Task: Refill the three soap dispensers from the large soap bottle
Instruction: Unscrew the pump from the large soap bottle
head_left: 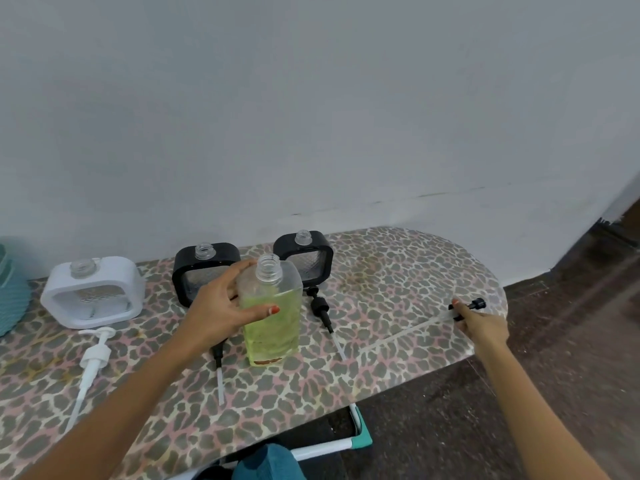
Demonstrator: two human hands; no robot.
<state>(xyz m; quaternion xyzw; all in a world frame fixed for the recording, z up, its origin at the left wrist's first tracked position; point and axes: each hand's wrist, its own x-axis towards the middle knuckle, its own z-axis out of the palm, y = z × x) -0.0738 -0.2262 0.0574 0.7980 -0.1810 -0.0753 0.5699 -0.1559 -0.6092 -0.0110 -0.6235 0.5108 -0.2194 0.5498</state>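
Note:
The large clear soap bottle [273, 320], about two-thirds full of green liquid and uncapped, stands upright mid-table; my left hand [221, 306] grips its left side. Far to the right, near the table's rounded end, my right hand [479, 322] holds a black pump head [475, 304] whose long clear tube [401, 332] slants down to the left over the table. Behind the bottle stand two black-framed dispensers [194, 271] [311, 251], both with open necks. An open-necked white dispenser [93, 292] sits at the left.
Three loose pumps lie on the leopard-print table [398, 268]: a white pump [91, 358] at left, a black one [219, 368] partly under my left arm, another black one [325, 317] right of the bottle. A teal basket [10, 296] sits at the far left. A grey wall stands close behind.

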